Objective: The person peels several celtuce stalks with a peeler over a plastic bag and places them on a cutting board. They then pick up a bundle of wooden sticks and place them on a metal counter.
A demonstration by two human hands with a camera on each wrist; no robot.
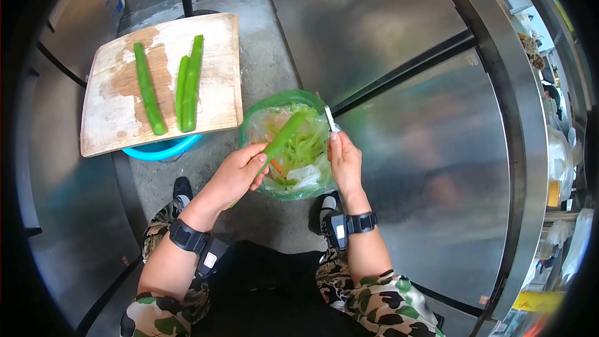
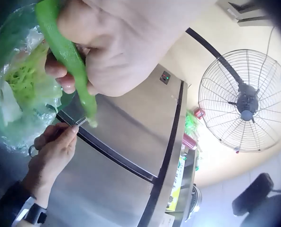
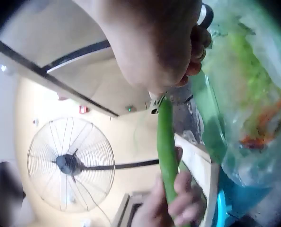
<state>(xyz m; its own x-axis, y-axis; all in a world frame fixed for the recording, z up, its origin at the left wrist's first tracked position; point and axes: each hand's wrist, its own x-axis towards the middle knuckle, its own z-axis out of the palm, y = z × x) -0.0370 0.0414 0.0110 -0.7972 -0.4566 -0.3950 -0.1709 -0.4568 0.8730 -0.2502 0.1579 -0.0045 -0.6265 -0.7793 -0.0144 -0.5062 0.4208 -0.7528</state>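
My left hand (image 1: 237, 176) grips a long, bright green celtuce stem (image 1: 287, 132), which slants up over an open green plastic bag (image 1: 292, 97). Just to the right, fingers and thumb of my right hand (image 1: 345, 161) pinch a slim metal peeler (image 1: 330, 118). In the left wrist view the peeler (image 2: 81, 121) is right at the stem's narrow end (image 2: 90, 116). Pale green peelings (image 1: 307, 140) and orange scraps (image 1: 276, 166) lie inside the bag. Two stems lie together (image 1: 189, 87) on a wooden cutting board (image 1: 218, 100), with another stem (image 1: 148, 90) to their left.
Under the board shows a light-blue basin (image 1: 165, 150). Stainless steel cabinet doors (image 1: 430, 168) run along my right side. My feet stand on the concrete floor, either side of the bag. A wire fan (image 2: 247, 99) appears in the left wrist view.
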